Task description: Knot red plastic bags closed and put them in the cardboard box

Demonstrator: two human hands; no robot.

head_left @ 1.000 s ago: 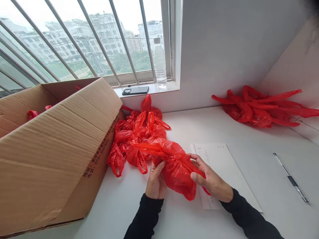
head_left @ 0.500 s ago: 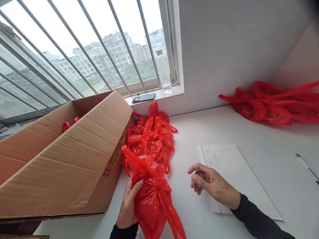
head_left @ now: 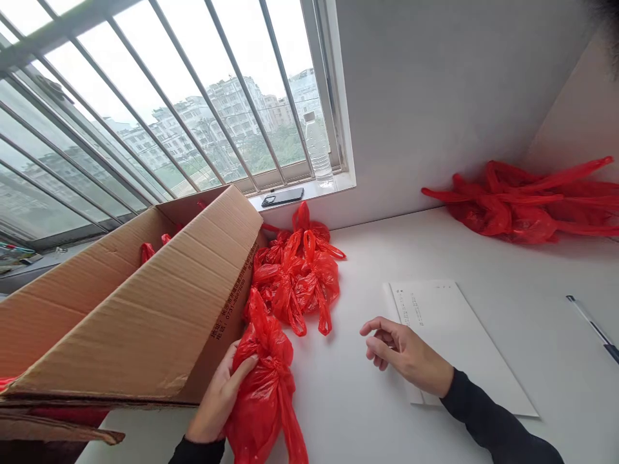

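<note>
- While the left hand (head_left: 217, 399) grips a knotted red bag (head_left: 264, 393), fingers wrapped round its upper side, the head view shows that bag at the near edge of the white table (head_left: 358, 419), touching the front corner of the cardboard box (head_left: 145, 322).
- From the knot, the bag's loose handles trail down towards the bottom of the frame.
- The right hand (head_left: 406, 354) is well apart from the bag. It holds nothing, with its fingers loosely curled and parted, and its wrist lies over the near corner of a sheet of paper (head_left: 464, 348).
- Behind the held bag, a pile of tied red bags (head_left: 294, 274) sits against the box's side, and more red plastic shows inside the open box.
- Far right, a heap of untied red bags (head_left: 527, 203) lies by the wall.
- A pen (head_left: 592, 327) lies on the table, right of the paper.
- On the window sill, a dark phone (head_left: 283, 196) lies flat beside an upright clear bottle (head_left: 319, 151).
</note>
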